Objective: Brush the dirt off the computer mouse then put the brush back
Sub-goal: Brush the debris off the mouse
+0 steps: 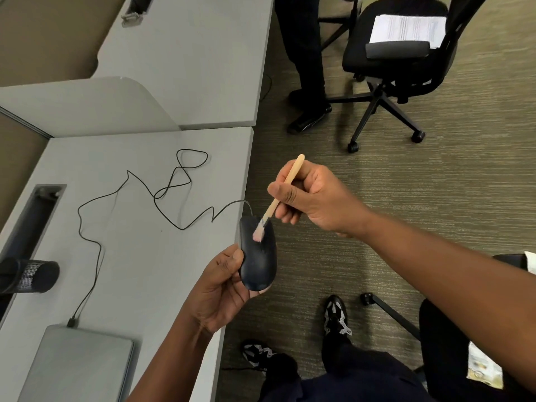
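On the grey desk (139, 256) at left lie a closed laptop (78, 364) and a looping black cable (162, 195). Past its edge, the left hand (220, 291) grips the black mouse (258, 253); the right hand (313, 198) pinches a wooden brush (282, 190), bristles touching the mouse. Beyond, an office chair (397, 53) stands on carpet (464, 169).

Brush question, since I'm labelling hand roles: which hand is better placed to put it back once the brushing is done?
Right hand: it already grips the brush. The left hand holds the mouse off the desk's edge.
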Demonstrator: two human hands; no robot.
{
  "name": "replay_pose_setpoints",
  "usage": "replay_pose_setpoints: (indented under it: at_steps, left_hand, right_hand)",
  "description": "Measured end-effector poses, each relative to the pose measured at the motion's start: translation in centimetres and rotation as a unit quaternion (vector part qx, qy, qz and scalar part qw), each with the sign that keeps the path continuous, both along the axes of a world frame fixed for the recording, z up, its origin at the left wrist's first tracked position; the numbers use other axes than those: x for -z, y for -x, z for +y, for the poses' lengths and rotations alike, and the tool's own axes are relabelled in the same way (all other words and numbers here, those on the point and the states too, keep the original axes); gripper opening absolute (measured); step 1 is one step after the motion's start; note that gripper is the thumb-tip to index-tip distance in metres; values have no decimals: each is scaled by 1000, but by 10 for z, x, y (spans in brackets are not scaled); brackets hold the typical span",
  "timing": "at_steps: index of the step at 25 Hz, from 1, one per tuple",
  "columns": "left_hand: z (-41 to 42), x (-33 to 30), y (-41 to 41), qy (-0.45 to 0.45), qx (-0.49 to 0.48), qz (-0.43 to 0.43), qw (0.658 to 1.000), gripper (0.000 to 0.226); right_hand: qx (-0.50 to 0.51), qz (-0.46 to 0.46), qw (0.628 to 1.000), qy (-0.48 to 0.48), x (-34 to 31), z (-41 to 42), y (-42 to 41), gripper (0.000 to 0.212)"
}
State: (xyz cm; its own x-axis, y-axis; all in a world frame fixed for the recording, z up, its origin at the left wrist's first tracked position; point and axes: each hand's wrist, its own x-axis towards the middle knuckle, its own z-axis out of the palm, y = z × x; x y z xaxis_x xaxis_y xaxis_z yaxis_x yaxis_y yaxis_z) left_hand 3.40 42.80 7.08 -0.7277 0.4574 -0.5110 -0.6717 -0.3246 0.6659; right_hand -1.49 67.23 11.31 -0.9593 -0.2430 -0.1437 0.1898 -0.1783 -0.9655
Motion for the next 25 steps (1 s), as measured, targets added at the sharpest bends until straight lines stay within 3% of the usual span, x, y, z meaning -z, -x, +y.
replay_pose_setpoints:
  at_steps: [5,12,18,22,25]
  left_hand:
    - [-2,1,-3,7,8,6,1000,53]
    - [1,-7,0,21,3,18,1000,51]
    - [4,-7,-1,27,11,13,999,49]
    - [6,-7,2,49,11,21,999,50]
    - [7,-5,4,55,6,15,998,55]
  right_hand:
    - [65,70,995,-24,10,2,5,12]
    - [-56,115,989,-69,-5,3,-4,25]
    - [-12,201,965,-165,1,0,-1,23]
    - [49,219,962,-156,2,2,-3,24]
    - [-17,202,971,-130,-4,3,-8,25]
